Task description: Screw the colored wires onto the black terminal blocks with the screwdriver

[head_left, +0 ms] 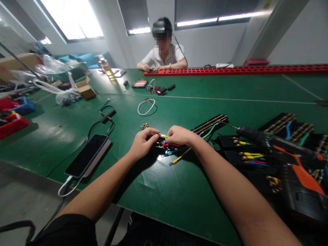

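Fingers of your left hand (pixel 144 141): thumb and index brought close together, only a narrow gap between them, at the left edge of the black wired part (pixel 161 146). Can't tell if anything is pinched there. Fingers of your right hand (pixel 180 135): curled in, tips down at the same part, by a short yellow lead (pixel 165 136). Tips too hidden to say if they grip it.

The part sits on the green table (pixel 146 182) side of your hands, between and just below them. Red wire (pixel 174 145) runs right from it, under your right forearm. Blue wire (pixel 170 153) and long yellow wire (pixel 180 157) lie beside it, ring terminals toward you.

Black strip with brass bars (pixel 211 123) slants away beyond your right wrist, green wire (pixel 210 131) alongside. Black-and-orange power driver (pixel 289 153) is at your right, its bit pointing at the strip, more wired black parts (pixel 230 141) around it. Small brass pieces (pixel 145 126) just past your left hand. Phone (pixel 86 155) at left, white cable plugged in. Person (pixel 165 51) across the table, hands at a long red rack (pixel 230 70).
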Demonstrator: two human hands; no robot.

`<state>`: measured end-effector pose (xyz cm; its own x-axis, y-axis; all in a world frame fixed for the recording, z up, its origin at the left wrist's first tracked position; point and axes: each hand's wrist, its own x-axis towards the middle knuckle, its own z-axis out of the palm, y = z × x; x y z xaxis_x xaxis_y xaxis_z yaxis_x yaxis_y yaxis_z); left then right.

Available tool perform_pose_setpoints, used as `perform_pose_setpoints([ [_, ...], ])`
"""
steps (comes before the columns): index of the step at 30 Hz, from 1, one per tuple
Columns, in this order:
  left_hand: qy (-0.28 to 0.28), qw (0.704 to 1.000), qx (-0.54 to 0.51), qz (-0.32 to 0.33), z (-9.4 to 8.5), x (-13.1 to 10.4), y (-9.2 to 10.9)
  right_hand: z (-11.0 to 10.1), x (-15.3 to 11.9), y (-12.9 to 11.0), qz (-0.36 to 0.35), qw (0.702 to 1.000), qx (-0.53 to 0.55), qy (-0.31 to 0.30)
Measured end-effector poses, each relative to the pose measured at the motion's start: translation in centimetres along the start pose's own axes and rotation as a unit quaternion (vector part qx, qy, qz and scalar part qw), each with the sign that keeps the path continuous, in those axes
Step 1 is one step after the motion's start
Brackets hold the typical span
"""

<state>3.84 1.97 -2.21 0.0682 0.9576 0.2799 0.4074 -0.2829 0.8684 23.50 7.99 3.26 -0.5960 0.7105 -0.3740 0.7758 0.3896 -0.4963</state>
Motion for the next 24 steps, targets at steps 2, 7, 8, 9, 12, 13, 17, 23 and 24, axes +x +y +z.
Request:
perform_pose_setpoints([
  [2,0.002,1.0,0.002,-0.001,0.0,0.0,0.0,0.1,0.1,0.2,-0.002,1.0,0.006,0.002],
  [7,0.019,0.999,0.038,0.03,0.1,0.1,-0.1,0.3,0.3,0.5,-0.006,1.0,0.014,0.011],
  [8,0.025,0.997,0.052,0.043,0.1,0.1,-0.1,0.3,0.3,0.6,-0.007,1.0,0.015,0.012],
  [9,0.03,0.996,0.063,0.053,0.1,0.1,-0.1,0.3,0.3,0.6,-0.008,1.0,0.017,0.014],
  [12,0.032,0.995,0.075,0.061,0.1,0.0,-0.2,0.4,0.3,0.8,-0.012,0.999,0.024,0.019],
  [13,0.031,0.995,0.075,0.06,0.1,0.0,-0.2,0.4,0.3,0.8,-0.015,0.999,0.028,0.021],
  [17,0.025,0.994,0.08,0.071,0.1,0.0,-0.5,0.4,0.5,1.1,-0.025,0.998,0.047,0.023],
  [23,0.004,0.987,0.118,0.108,0.0,-0.1,-0.5,0.6,0.7,1.5,-0.04,0.997,0.071,0.017],
  [24,0.006,0.987,0.12,0.107,0.0,-0.2,-0.4,0.6,0.8,1.6,-0.042,0.996,0.075,0.017],
])
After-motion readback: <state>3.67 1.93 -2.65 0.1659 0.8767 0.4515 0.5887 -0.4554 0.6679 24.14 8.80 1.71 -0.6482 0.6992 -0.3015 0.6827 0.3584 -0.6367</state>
